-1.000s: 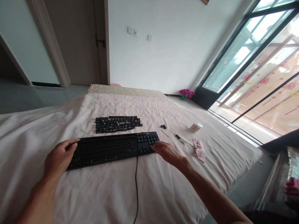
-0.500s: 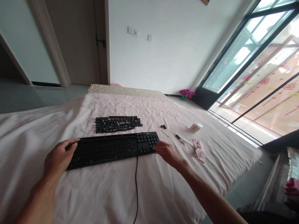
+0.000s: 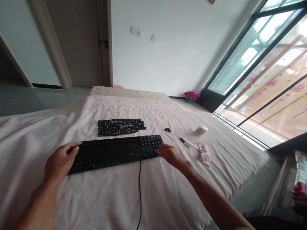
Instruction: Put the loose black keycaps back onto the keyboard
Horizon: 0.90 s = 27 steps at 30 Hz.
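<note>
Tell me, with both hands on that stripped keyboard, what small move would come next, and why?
Probably lifting the right hand off the keyboard toward the loose keycaps behind it. Most key seats look bare, only the number pad has caps, and the left hand already steadies the other end.

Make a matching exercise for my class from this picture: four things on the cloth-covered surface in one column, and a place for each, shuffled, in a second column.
Things:
1. keyboard
2. loose keycaps
3. pink cloth
4. cable

Places:
A. crumpled, to the right of the right hand
B. gathered in a patch beyond the keyboard
C. held at both ends, the left hand on one
D. runs from the keyboard's near edge toward the camera

Pairs: 1-C, 2-B, 3-A, 4-D
</note>
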Each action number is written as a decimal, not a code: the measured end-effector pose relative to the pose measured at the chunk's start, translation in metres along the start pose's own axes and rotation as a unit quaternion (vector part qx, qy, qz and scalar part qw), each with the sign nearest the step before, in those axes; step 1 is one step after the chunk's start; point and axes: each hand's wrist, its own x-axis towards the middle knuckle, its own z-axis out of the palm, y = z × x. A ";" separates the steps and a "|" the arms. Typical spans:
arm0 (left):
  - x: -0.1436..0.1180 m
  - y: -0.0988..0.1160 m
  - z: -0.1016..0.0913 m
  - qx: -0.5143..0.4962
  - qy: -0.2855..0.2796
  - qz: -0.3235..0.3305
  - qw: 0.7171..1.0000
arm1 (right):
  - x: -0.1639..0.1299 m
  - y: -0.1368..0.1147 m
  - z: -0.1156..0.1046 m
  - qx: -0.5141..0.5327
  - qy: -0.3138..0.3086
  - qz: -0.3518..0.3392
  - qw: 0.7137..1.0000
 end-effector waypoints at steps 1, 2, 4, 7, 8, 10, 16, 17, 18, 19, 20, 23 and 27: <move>0.000 0.000 0.000 0.000 0.000 0.000 1.000 | 0.000 0.000 0.000 -0.003 -0.001 -0.001 1.000; 0.000 0.001 0.000 -0.001 0.000 0.000 1.000 | 0.000 -0.001 -0.001 -0.008 -0.002 -0.003 1.000; -0.001 0.002 0.000 -0.005 0.000 0.000 1.000 | 0.000 -0.005 -0.002 -0.026 -0.008 -0.010 1.000; -0.002 0.002 -0.001 -0.008 0.002 0.000 1.000 | 0.000 -0.013 -0.004 -0.058 -0.015 -0.015 0.998; -0.002 0.002 -0.001 -0.006 0.002 -0.001 1.000 | -0.001 -0.016 -0.004 -0.066 -0.015 -0.015 0.998; -0.002 0.002 -0.002 -0.002 0.001 -0.001 1.000 | -0.002 -0.019 -0.004 -0.078 -0.013 -0.011 0.997; -0.001 -0.001 -0.001 -0.005 0.000 0.012 1.000 | -0.007 -0.017 -0.002 -0.027 0.000 0.026 0.999; -0.001 -0.001 -0.001 -0.006 0.000 0.011 1.000 | -0.007 -0.016 -0.002 -0.004 0.009 0.040 0.999; 0.000 -0.001 -0.001 -0.007 0.000 0.010 1.000 | -0.007 -0.015 -0.001 0.026 0.024 0.061 0.998; 0.000 0.000 -0.001 -0.007 0.000 0.008 1.000 | -0.007 -0.015 0.000 0.068 0.045 0.089 0.993; 0.000 0.000 -0.001 -0.006 -0.001 0.007 1.000 | -0.007 -0.016 0.001 0.124 0.069 0.127 0.982; -0.001 0.001 -0.001 -0.005 -0.002 0.006 1.000 | -0.008 -0.023 0.006 0.356 0.125 0.243 0.894; -0.001 0.001 -0.002 -0.001 -0.005 0.006 1.000 | -0.009 -0.034 0.015 0.580 0.133 0.308 0.742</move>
